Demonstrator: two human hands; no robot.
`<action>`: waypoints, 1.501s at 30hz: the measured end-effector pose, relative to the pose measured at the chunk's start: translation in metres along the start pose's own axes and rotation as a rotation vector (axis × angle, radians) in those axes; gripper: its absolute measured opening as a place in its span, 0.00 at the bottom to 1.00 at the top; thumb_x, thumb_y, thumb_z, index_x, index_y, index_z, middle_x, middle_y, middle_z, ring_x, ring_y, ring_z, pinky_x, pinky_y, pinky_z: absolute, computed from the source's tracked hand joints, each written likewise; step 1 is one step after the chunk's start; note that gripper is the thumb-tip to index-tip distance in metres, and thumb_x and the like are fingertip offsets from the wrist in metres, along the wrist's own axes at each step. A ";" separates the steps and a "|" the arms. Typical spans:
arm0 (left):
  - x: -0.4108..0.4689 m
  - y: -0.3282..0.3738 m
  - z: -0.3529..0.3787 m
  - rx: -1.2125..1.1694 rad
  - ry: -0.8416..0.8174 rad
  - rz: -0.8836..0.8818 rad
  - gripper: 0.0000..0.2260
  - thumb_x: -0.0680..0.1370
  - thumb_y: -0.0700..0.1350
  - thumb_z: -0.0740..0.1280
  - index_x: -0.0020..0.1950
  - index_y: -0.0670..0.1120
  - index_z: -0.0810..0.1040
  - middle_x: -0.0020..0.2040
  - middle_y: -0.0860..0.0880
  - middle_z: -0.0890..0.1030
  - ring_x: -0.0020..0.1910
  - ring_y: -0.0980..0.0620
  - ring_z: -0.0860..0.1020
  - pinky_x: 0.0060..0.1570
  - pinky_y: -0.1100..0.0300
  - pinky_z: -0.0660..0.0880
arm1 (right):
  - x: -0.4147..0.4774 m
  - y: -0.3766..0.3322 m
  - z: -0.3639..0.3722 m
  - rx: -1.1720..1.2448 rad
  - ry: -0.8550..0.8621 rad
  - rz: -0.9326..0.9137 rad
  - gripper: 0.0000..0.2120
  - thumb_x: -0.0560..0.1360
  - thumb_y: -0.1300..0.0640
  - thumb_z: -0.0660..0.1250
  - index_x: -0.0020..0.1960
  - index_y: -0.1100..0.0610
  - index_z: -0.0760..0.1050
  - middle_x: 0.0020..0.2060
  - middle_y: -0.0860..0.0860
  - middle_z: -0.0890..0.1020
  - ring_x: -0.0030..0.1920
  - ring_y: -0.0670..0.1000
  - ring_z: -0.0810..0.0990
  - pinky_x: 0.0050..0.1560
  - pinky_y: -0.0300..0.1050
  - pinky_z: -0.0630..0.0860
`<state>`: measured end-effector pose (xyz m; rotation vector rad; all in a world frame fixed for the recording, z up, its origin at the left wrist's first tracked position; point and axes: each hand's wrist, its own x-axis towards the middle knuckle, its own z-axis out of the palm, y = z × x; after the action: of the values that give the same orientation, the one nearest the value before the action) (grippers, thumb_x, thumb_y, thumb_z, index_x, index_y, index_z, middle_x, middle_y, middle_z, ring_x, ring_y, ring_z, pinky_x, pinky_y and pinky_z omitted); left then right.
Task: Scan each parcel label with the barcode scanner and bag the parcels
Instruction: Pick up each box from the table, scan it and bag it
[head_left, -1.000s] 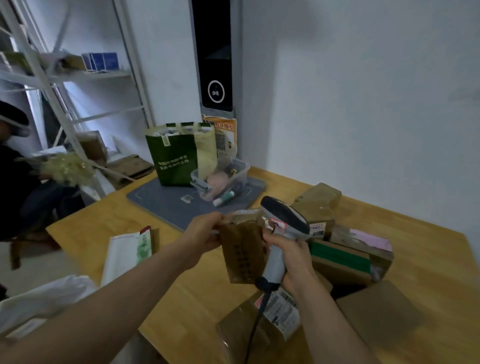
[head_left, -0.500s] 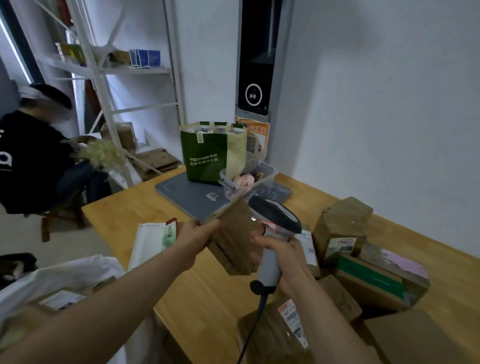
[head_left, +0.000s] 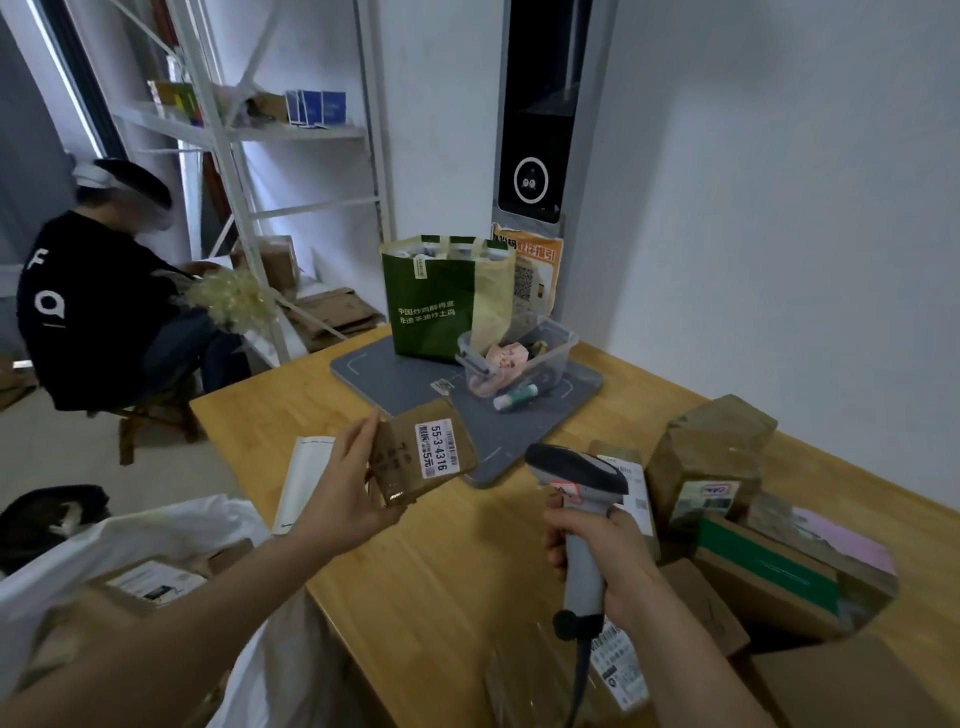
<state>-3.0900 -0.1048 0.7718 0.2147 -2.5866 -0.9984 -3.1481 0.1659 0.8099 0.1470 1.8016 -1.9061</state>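
Note:
My left hand (head_left: 345, 493) grips a small brown parcel (head_left: 402, 457) above the table's left edge, its white and pink label (head_left: 438, 450) facing up. My right hand (head_left: 605, 558) is wrapped round the grey handle of the barcode scanner (head_left: 576, 480), whose dark head points left, apart from the parcel. A white bag (head_left: 156, 540) hangs open at the lower left with labelled parcels inside. Several more brown parcels (head_left: 709, 460) are piled on the right of the wooden table (head_left: 441, 571).
A grey mat (head_left: 384, 374) at the table's back carries a green bag (head_left: 436, 299) and a clear tub (head_left: 519, 353). A white booklet (head_left: 304, 480) lies near the left edge. A seated person (head_left: 98, 306) and white shelving (head_left: 234, 130) are to the left.
My left hand has carried the parcel left and away from the scanner, turning its label up. The scanner has dropped slightly to the right. The view has swung left.

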 end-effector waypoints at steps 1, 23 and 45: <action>-0.003 -0.005 0.005 -0.001 0.027 -0.004 0.50 0.64 0.38 0.79 0.78 0.44 0.51 0.71 0.49 0.58 0.68 0.53 0.63 0.64 0.58 0.70 | -0.001 0.002 0.003 -0.024 -0.014 0.019 0.05 0.72 0.66 0.70 0.47 0.64 0.78 0.30 0.57 0.80 0.27 0.51 0.76 0.30 0.43 0.73; 0.017 0.011 0.060 0.180 0.341 -0.408 0.44 0.63 0.46 0.78 0.72 0.46 0.57 0.69 0.45 0.57 0.68 0.43 0.64 0.54 0.45 0.77 | -0.030 -0.010 0.074 0.576 -0.154 0.366 0.07 0.73 0.62 0.67 0.38 0.60 0.71 0.25 0.55 0.75 0.19 0.48 0.71 0.21 0.36 0.70; 0.006 0.009 0.044 0.124 0.390 -0.432 0.42 0.63 0.46 0.78 0.71 0.44 0.58 0.69 0.45 0.57 0.66 0.44 0.64 0.51 0.52 0.76 | -0.036 -0.010 0.095 0.516 -0.122 0.263 0.05 0.73 0.62 0.68 0.42 0.60 0.72 0.25 0.54 0.76 0.21 0.47 0.71 0.23 0.37 0.70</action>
<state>-3.1121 -0.0723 0.7494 0.9344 -2.2820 -0.8246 -3.0960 0.0853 0.8446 0.4133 1.1181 -2.0881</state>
